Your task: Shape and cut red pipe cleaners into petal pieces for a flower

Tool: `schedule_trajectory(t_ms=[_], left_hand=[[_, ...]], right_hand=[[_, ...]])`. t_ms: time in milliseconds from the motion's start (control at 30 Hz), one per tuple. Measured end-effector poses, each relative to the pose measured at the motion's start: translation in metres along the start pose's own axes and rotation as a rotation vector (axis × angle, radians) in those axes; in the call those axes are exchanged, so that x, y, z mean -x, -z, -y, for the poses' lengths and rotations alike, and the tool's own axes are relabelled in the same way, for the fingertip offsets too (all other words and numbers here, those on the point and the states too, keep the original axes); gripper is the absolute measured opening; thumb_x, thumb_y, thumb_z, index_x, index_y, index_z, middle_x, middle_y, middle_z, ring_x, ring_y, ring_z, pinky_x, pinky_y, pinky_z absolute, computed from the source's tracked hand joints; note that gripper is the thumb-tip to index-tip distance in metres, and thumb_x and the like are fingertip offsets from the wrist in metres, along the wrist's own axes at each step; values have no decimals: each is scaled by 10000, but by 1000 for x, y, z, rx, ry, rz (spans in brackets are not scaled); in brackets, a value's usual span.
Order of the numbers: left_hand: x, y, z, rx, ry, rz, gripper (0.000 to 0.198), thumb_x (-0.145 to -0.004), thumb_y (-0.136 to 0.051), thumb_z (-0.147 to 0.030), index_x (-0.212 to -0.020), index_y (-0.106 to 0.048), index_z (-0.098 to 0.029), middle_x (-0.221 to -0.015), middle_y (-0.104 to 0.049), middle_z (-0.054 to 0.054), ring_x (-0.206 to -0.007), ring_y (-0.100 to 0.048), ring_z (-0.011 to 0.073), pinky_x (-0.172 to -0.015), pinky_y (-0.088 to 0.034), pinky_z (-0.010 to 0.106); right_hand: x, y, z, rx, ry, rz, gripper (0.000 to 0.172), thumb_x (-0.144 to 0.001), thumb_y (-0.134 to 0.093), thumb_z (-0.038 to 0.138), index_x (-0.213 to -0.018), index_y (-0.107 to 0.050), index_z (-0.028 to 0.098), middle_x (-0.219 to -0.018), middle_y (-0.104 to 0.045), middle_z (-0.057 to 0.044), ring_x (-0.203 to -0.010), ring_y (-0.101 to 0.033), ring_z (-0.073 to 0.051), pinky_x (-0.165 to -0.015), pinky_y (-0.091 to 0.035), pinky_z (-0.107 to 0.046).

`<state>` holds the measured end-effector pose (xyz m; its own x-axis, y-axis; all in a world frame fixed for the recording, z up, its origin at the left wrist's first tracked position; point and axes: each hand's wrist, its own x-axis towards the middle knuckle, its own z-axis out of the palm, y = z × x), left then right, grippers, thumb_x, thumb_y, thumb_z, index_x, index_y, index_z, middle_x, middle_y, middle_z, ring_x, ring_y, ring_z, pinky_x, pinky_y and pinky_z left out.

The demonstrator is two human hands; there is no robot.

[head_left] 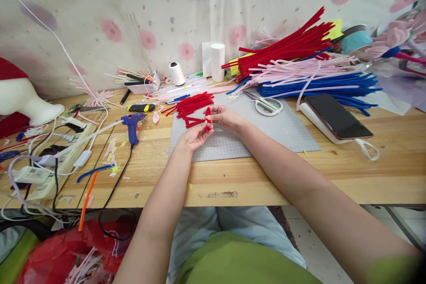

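My left hand (197, 136) and my right hand (223, 116) meet over the left part of the grey cutting mat (266, 131). Between their fingertips is a bent red pipe cleaner (208, 113), pinched by my right hand near the top and by my left lower down. Its exact shape is partly covered by the fingers. Just beyond and to the left lies a pile of short red pipe cleaners (195, 104), with a few loose ones close to my left hand. White-handled scissors (269, 106) rest on the mat to the right of my right hand.
A blue glue gun (132, 128) with its cord stands left of the mat, near a power strip (63, 159) and tangled cables. Long red pipe cleaners (286, 49), pink and blue bundles, and a phone (337, 116) occupy the right. A thread spool (176, 74) stands behind.
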<state>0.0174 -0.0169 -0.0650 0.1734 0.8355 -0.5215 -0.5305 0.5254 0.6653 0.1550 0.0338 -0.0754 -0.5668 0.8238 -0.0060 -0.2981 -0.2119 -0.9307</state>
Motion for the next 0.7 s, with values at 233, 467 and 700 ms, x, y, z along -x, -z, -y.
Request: schedule_trajectory(t_ms=[233,467,700], left_hand=[[6,-3,-5,60,70,24,197,-845,-441,-109,-712,-585,-98,-612,-547,16,-594,-557,36,-521,-484,92],[12,-5,-9,84,104,80,213,-870,-405,-148,-731,-562,-107,-597,-511,3,-564,-542,26,-466,-457,69],[11,-5,-4,2,44,145,167,-851,-452,-162,-736,-567,-123,-588,-503,-10,-548,-526,26,-540,-497,120]], right_hand=[[0,-4,0,-14,10,-45,382,-540,-748,174,-839,-510,168,-636,-604,41,-578,-571,-84,-589,-449,-213],[2,3,6,73,84,14,411,-617,-712,222,-979,-518,202,-767,-618,30,-677,-579,-83,-608,-448,-205],[2,-5,6,119,31,-29,370,-567,-737,214,-842,-494,173,-605,-585,48,-537,-557,-86,-546,-443,-222]])
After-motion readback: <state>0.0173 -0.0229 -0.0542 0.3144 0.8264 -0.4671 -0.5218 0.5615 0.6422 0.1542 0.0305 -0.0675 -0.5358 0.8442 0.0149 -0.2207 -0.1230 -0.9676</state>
